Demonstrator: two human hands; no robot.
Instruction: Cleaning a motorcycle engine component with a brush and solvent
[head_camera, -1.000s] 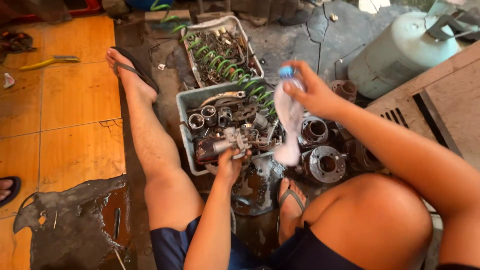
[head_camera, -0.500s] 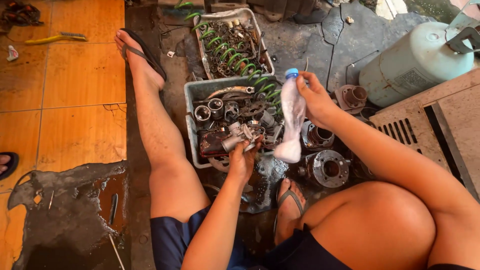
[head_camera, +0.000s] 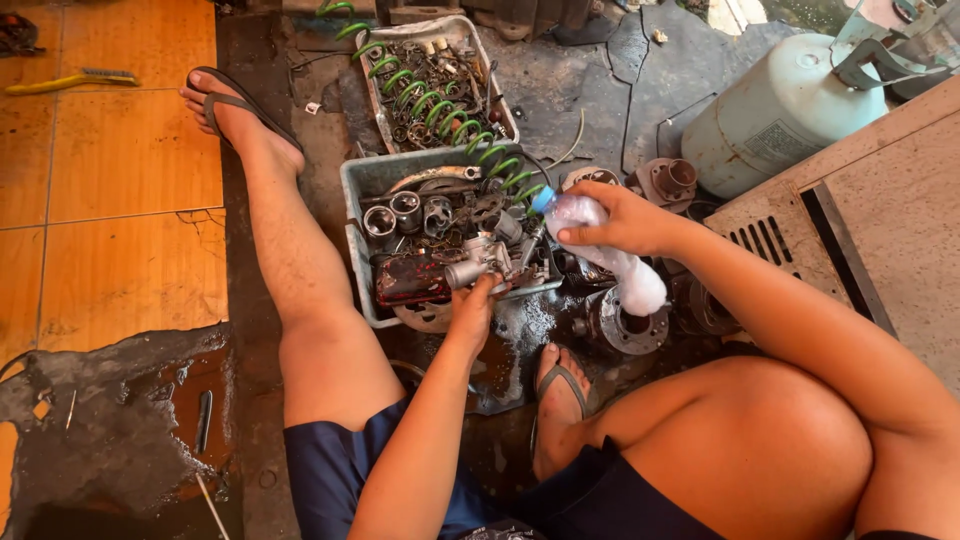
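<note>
My left hand (head_camera: 472, 308) grips a small metal part (head_camera: 478, 262) over the near edge of the grey tray (head_camera: 362, 180) of greasy parts. My right hand (head_camera: 618, 222) is wrapped around a plastic bottle (head_camera: 605, 250), tipped cap-first toward that part.

Workshop floor, daylight, seen from above.
Orange floor tiles (head_camera: 130, 180) at left edge, cracked near middle; dark oil-stained concrete (head_camera: 600, 90) through centre. Pale gas cylinder (head_camera: 775, 115) lying at upper right corner beside a beige vented panel (head_camera: 880, 210). Yellow-handled brush (head_camera: 70, 80) far left.
</note>
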